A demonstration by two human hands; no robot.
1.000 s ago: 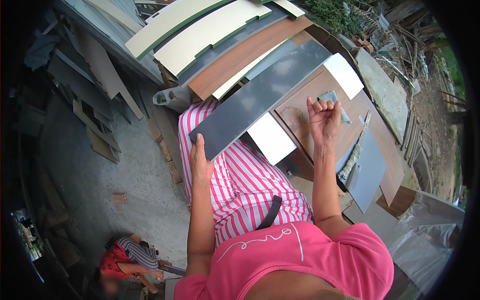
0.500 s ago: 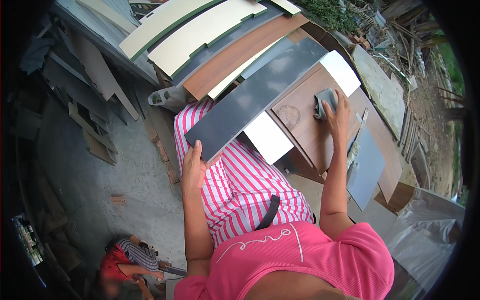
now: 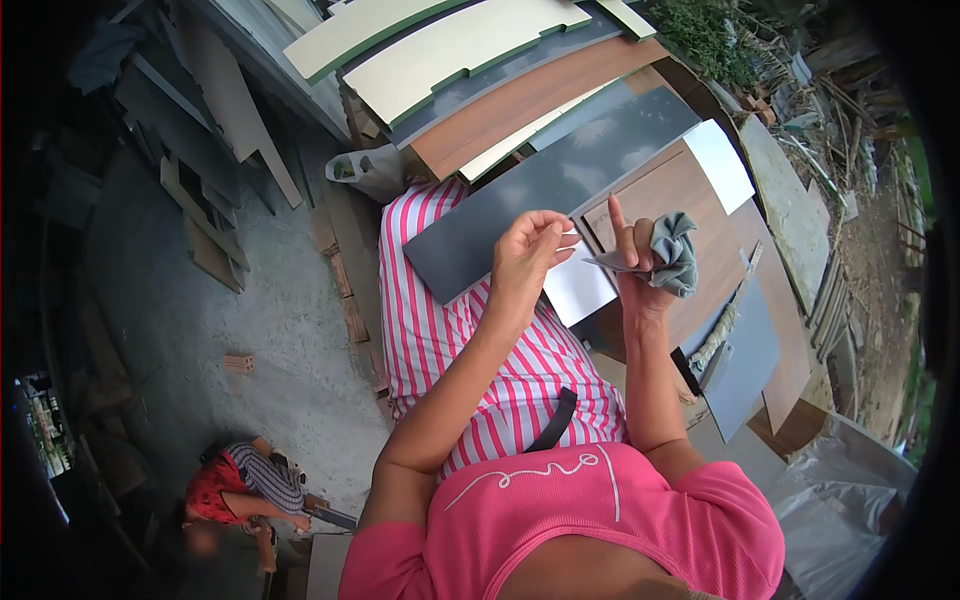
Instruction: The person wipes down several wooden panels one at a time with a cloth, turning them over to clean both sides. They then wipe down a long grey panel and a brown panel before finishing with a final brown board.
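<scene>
My right hand (image 3: 640,268) is raised over the brown wooden board (image 3: 685,195), fingers wrapped round a crumpled grey cloth (image 3: 676,252), its index finger pointing up. Close by on the left, my left hand (image 3: 528,258) is closed with thumb and fingertips together; whether anything is pinched there I cannot make out. Below the hands, a long dark grey panel (image 3: 560,175) lies slanting from my striped lap to the boards. White pieces (image 3: 722,165) show beside it, one at the far end and one near my hands.
Cream and brown boards (image 3: 530,110) are stacked ahead. A blue-grey sheet (image 3: 742,355) and a long stick-like tool (image 3: 728,315) lie on the right. More panels (image 3: 225,110) lean at the left. Another person (image 3: 250,485) is low down at the lower left, near a brick (image 3: 239,364).
My left hand has let go of the dark panel's near end and moved right and up. My right hand has lifted the cloth off the brown board, towards my left hand.
</scene>
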